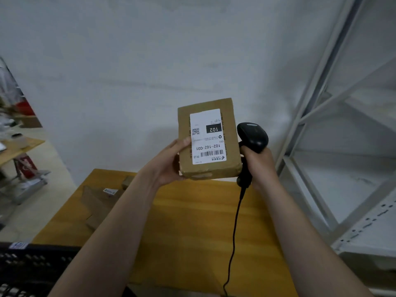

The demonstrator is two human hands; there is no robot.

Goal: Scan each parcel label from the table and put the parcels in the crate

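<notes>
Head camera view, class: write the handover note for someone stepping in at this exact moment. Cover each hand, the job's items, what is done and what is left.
Left hand: holds the cardboard parcel raised above the table, label facing the camera, upside down.
Right hand: grips the black corded scanner beside the parcel's right edge.
Crate: lower left; contents not visible.
More cardboard parcels lie on the table's left.
Done: parcel picked up. Whether it is scanned cannot be told.
Left: crate this parcel, then handle the rest.

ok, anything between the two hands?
Head view: the cardboard parcel sits between them, gripped by the left hand; the right hand holds the scanner.
</notes>
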